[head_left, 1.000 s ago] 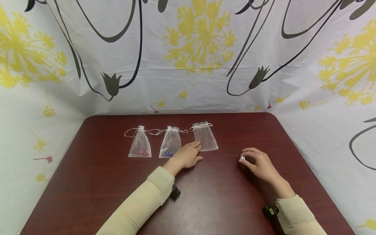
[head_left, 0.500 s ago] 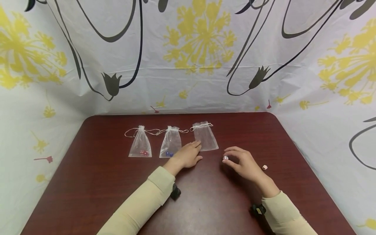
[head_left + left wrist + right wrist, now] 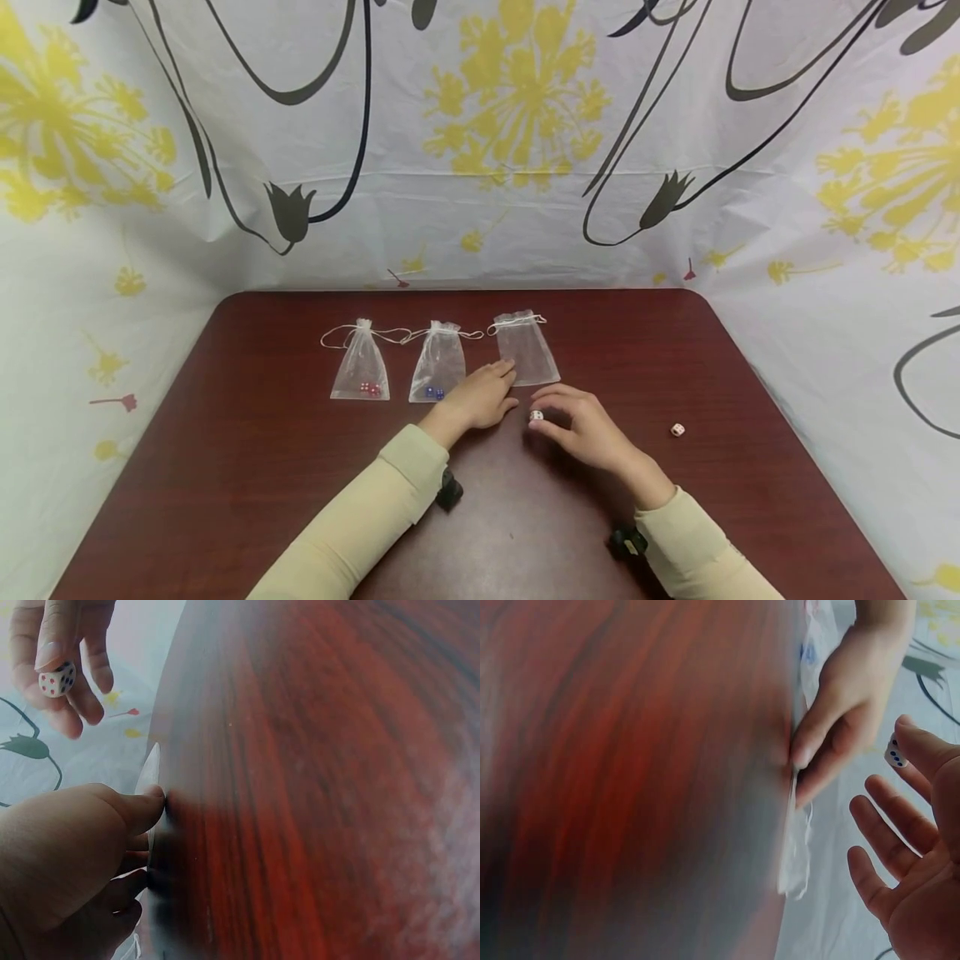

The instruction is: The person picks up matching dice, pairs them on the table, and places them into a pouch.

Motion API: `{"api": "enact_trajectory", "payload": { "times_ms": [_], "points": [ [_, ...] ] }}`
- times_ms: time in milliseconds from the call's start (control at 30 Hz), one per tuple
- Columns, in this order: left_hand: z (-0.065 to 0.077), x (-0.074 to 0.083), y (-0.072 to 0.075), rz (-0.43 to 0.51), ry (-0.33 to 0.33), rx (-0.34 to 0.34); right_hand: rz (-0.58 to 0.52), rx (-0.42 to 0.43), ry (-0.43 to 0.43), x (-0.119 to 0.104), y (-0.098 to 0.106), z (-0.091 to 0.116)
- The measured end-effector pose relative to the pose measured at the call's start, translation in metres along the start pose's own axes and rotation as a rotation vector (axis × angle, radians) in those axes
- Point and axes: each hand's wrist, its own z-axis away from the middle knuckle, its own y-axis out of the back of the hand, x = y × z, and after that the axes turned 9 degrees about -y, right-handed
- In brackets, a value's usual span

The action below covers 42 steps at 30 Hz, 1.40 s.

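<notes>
My right hand (image 3: 583, 427) pinches a white die (image 3: 536, 415) between thumb and finger, a little in front of the right-hand sheer drawstring bag. The die (image 3: 57, 679) shows red and dark pips in the left wrist view; blue pips face the right wrist camera. My left hand (image 3: 477, 398) rests on the table, its fingertips touching the lower left edge of that drawstring bag (image 3: 527, 350), which lies flat with no dice visible inside. A second white die (image 3: 677, 430) lies on the table to the right of my right hand.
Two more sheer bags lie further left: one bag (image 3: 360, 362) holds red dice (image 3: 370, 388), the middle bag (image 3: 438, 358) blue dice (image 3: 434, 392). The dark red table (image 3: 262, 483) meets a patterned white curtain (image 3: 480, 225) at its back edge.
My right hand has moved left with the die towards the right-hand bag, uncovering the second white die on the table. My left hand has stayed in place.
</notes>
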Motion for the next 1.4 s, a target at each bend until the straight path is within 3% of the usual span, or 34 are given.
{"api": "enact_trajectory", "payload": {
  "times_ms": [533,967,1200,1400],
  "points": [
    [-0.001,-0.002,0.002,0.009,0.003,-0.013,-0.023,-0.120,0.025,-0.016,-0.021,-0.007],
    [0.001,-0.002,0.006,0.041,0.018,-0.027,0.060,-0.246,0.079,-0.021,-0.035,-0.014],
    [-0.002,-0.004,0.007,0.035,0.010,-0.040,0.164,-0.297,0.108,-0.026,-0.049,-0.018],
    [-0.003,-0.004,0.005,0.027,-0.007,-0.045,0.230,-0.344,0.068,-0.030,-0.052,-0.018]
  ]
}}
